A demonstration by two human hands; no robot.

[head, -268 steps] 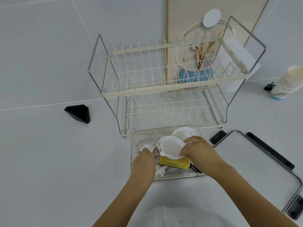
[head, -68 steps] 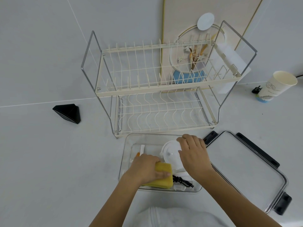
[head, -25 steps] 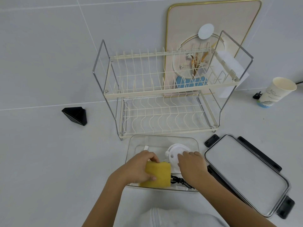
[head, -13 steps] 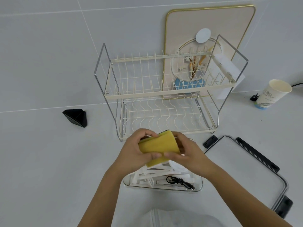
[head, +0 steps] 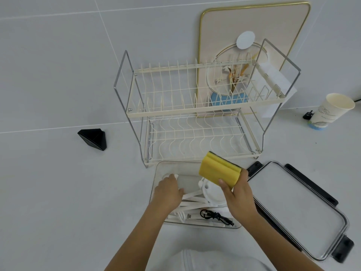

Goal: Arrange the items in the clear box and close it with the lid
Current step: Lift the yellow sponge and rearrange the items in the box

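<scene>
The clear box (head: pixel 159 169) sits in front of me below the dish rack. My right hand (head: pixel 237 194) holds the yellow sponge (head: pixel 218 170), dark-backed, lifted over the box's right half. My left hand (head: pixel 169 189) reaches down into the box's left side, fingers on white utensils (head: pixel 192 196); whether it grips one I cannot tell. Inside also lie a white round cup (head: pixel 212 193) and a black cable (head: pixel 215 215). The clear lid (head: pixel 293 208) with black clips lies flat to the right of the box.
A two-tier cream wire dish rack (head: pixel 195 106) stands just behind the box. A paper cup (head: pixel 330 111) is at the far right, a black triangular object (head: pixel 93 138) to the left. A gold-rimmed board (head: pixel 254 26) leans on the wall.
The sponge, held in both hands half a second ago, is now in my right hand alone and further right. My left hand has dropped into the box onto the white utensils.
</scene>
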